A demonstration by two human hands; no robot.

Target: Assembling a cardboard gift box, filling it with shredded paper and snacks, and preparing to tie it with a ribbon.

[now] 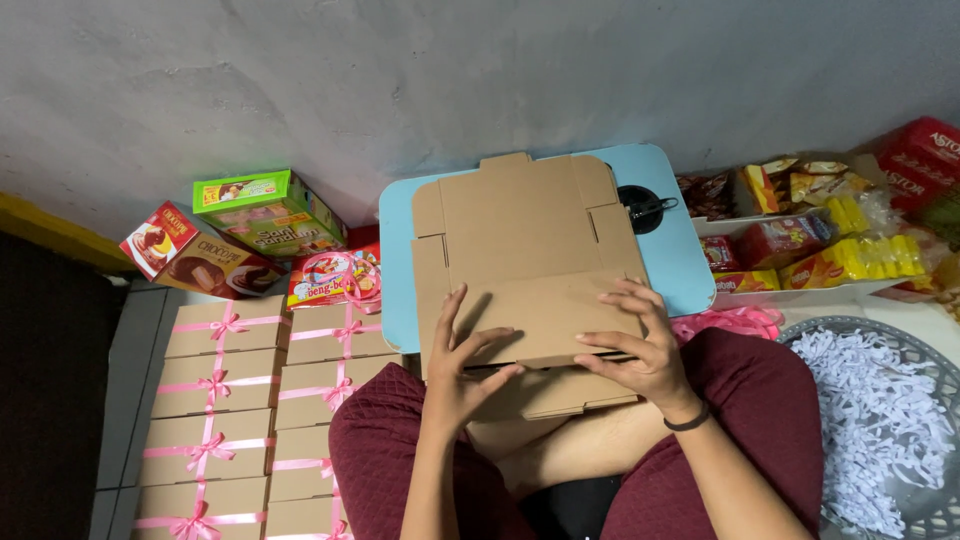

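Note:
A flat brown cardboard box blank lies on a small light-blue table over my lap. Its near flap is folded up and back over the sheet. My left hand presses on the flap's left part, fingers spread. Over on the right edge of the flap, my right hand grips the fold, with a dark band on its wrist.
Several brown boxes tied with pink ribbon are lined up on the floor at left. Snack cartons stand behind them. A tray of snack packs is at right, a round basket of white paper shreds at lower right, black scissors on the table.

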